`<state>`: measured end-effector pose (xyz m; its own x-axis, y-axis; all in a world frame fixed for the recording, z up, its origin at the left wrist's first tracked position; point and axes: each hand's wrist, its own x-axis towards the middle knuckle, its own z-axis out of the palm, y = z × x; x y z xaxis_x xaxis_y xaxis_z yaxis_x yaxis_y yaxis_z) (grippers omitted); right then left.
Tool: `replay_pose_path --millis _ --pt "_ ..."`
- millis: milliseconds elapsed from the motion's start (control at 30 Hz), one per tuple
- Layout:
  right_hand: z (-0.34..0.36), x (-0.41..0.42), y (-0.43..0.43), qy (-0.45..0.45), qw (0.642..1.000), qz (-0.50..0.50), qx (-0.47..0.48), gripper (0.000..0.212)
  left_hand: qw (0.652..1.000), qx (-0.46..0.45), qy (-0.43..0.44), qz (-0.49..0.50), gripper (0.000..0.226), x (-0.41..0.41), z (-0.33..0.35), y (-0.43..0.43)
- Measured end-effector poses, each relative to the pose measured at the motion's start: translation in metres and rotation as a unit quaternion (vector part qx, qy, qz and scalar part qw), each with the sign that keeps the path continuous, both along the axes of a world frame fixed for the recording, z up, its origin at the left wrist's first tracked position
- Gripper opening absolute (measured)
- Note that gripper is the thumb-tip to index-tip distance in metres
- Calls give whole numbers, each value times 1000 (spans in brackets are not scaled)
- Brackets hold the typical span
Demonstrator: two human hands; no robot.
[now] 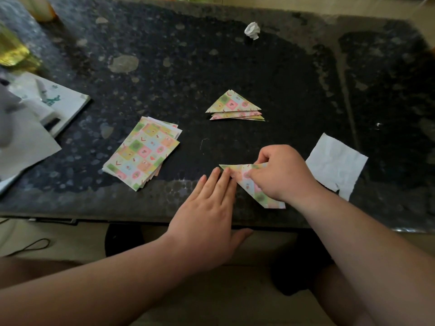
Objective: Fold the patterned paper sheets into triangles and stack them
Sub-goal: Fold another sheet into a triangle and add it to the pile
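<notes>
Dark table [259,67] has free room centrally; near its front edge the flat left hand [207,208] presses a folded sheet [247,185], the right hand [280,175] pinches it, hiding one corner.

I see a desk [164,67] that is black, speckled with grey dots and paler grey blotches. The pile of flat sheets [141,156] carries a pastel check of pink, green, yellow and pale blue squares, with small motifs and red chevrons. The stack of triangles [234,105] shows the same check, and so does the folded sheet [244,183]. The crumpled ball [252,31] and the paper square [336,164] are plain white. The booklet [63,102] is white with green print.
</notes>
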<state>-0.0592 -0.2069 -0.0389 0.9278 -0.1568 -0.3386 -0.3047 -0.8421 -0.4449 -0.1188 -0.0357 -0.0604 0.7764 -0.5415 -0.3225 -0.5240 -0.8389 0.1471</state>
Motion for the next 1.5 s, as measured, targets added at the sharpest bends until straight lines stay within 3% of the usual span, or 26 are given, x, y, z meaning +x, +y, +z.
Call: replay_pose_path --millis 700,833,1167,1500 --pt "-1 0 3 -29 997 14 67 19 999 -16 20 -20 94 1 -1 0" --pt "0 4 7 -28 998 11 47 6 999 -20 19 -27 95 1 0 -1" --pt "2 7 16 -20 999 26 -4 20 999 -29 11 -32 94 3 0 0" --pt "3 5 17 -17 1000 23 -10 18 999 -40 12 -30 94 3 -1 0"
